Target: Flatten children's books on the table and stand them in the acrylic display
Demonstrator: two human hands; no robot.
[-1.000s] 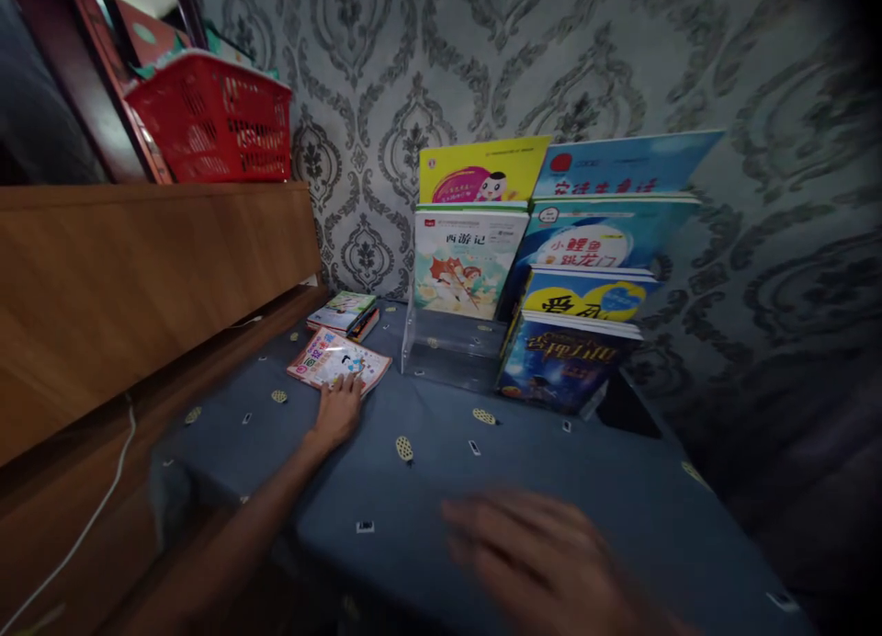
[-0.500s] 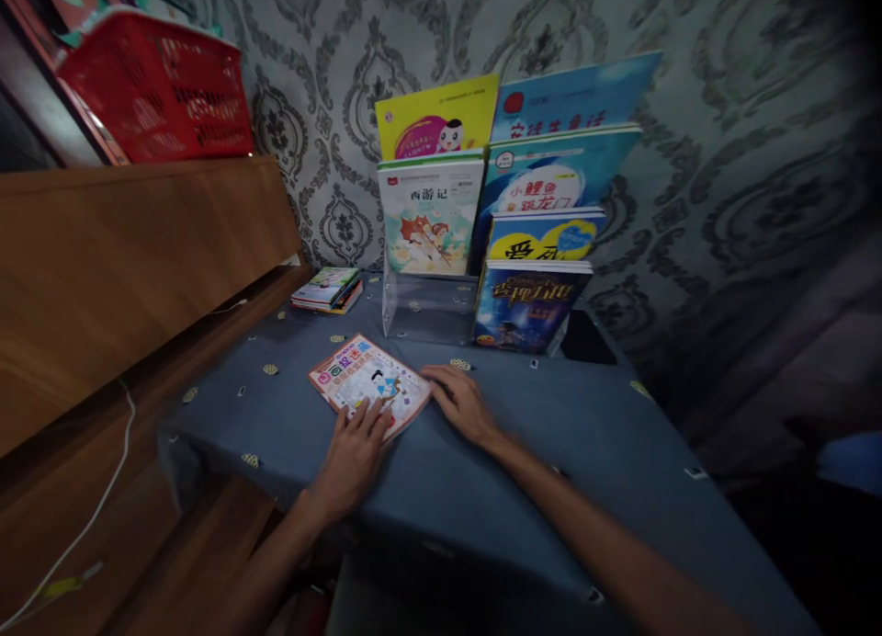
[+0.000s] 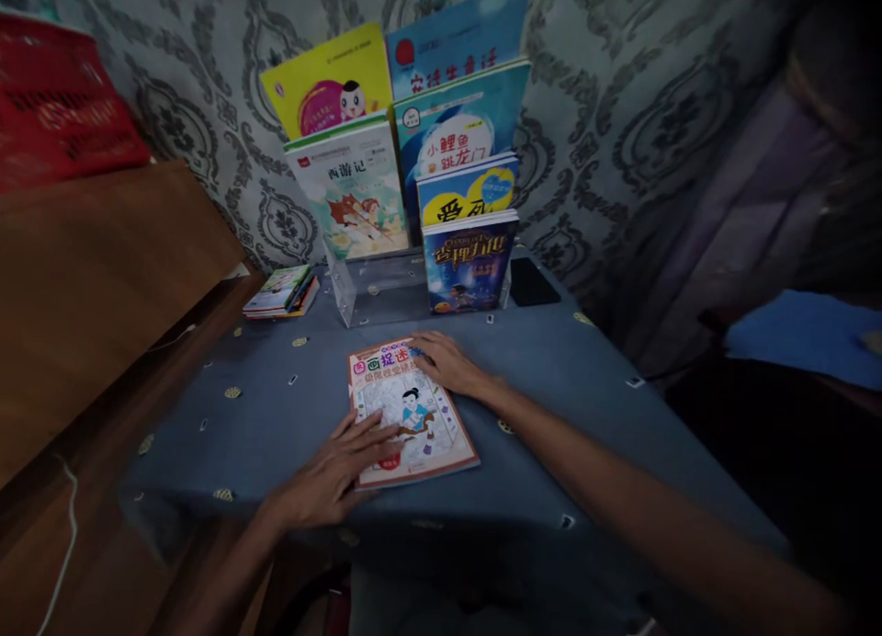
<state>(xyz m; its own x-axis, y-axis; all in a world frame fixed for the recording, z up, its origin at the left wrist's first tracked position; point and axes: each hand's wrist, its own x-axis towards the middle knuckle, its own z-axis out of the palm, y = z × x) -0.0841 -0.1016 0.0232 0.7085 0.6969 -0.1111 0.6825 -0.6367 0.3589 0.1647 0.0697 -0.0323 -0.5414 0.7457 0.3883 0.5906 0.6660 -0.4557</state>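
- In the head camera's view, a picture-covered book [image 3: 420, 411] is seen lying face up near the front edge of a table spread with a grey-blue patterned cloth [image 3: 585, 369].
- The left hand [image 3: 331, 475] is laid palm down at the book's lower left, its fingers loosely spread across the cover; nothing is grasped by it.
- The right hand [image 3: 447, 362] is placed at the upper right corner, its fingers reaching over the cover with a slight bend; whether the edge is pinched cannot be told.
- Behind the book, a clear stand [image 3: 344, 296] is filled with upright children's books, among them a yellow book [image 3: 282, 89], a pale green book [image 3: 355, 195] and, lowest at the right, a dark blue book [image 3: 465, 268].
- A small stack of books [image 3: 279, 291] is set down left of the stand, and a flat black item [image 3: 534, 282] is seen to its right.
- At the far left, a red basket [image 3: 65, 107] is perched on a wooden panel [image 3: 103, 268]; the scene is backed by grey patterned wallpaper [image 3: 565, 158].
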